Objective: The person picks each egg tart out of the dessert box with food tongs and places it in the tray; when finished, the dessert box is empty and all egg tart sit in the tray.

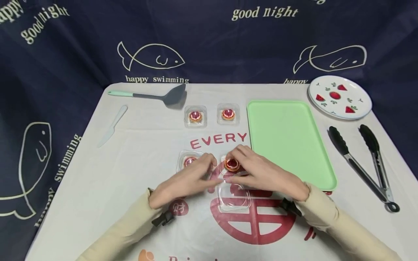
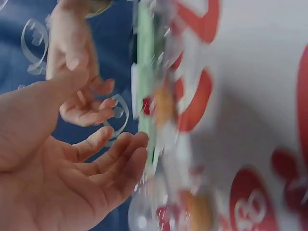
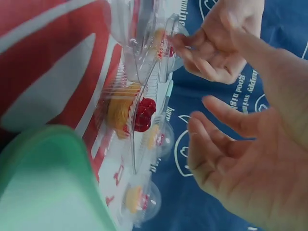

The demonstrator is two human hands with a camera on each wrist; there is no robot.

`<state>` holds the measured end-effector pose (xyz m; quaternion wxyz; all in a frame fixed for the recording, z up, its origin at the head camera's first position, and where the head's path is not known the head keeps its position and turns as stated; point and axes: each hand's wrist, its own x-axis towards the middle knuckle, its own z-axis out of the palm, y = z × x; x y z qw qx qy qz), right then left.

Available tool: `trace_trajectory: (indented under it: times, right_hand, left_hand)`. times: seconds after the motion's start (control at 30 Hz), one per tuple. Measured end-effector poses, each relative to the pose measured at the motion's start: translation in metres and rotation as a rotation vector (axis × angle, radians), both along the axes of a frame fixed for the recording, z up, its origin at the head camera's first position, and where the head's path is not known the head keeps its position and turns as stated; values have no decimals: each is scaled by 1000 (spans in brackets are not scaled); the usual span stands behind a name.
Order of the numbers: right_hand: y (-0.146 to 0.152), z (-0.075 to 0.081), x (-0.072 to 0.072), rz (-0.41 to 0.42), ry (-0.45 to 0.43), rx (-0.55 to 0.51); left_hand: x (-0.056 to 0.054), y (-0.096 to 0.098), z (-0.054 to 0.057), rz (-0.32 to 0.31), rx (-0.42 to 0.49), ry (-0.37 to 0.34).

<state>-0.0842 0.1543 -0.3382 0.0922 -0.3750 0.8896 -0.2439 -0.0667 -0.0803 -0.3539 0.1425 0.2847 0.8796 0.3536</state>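
A small tart (image 1: 232, 164) with red topping sits in a clear plastic box whose lid (image 1: 235, 208) is folded open toward me. My left hand (image 1: 192, 178) hovers at the left of this box with fingers loosely bent and nothing in its grasp. On the other side, my right hand (image 1: 262, 173) hangs above the box's edge, likewise holding nothing. In the right wrist view, the fingers of both hands stand apart from the tart (image 3: 124, 113). Another boxed tart (image 1: 189, 161) is partly hidden behind the left hand.
Two closed boxes with tarts (image 1: 195, 116) (image 1: 228, 114) stand farther back. A green tray (image 1: 284, 134) lies at right, beside tongs (image 1: 375, 174) and stacked plates (image 1: 339, 98). A spatula (image 1: 173, 95) and a pale knife (image 1: 112, 125) lie at left.
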Motion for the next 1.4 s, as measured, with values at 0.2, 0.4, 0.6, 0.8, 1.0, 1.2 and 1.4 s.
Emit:
trace_trajectory:
  times: [0.2,0.4,0.6,0.8,1.0,1.2,1.4]
  right_hand:
    - [-21,-1,-20,-50,-130,-91]
    - [-41,-6,-36,-14,-161,-109]
    - [-60,-9,-46,4,-222,-53]
    - [-73,-14,-50,47,-263,18]
    - [-81,-17,-51,75,-284,96]
    - [-86,-21,-52,108,-257,117]
    - [-86,-21,-54,87,-272,119]
  left_hand:
    - [-23,-24,2,121,183,70]
    - [-42,-46,-14,217,295,63]
    - [-54,-63,-32,278,351,-96]
    - [-57,-78,-42,216,378,-260]
    - [-52,-97,-47,17,393,-380]
    - [-48,-102,-44,-155,318,-408]
    - [-42,-89,-41,-138,175,-278]
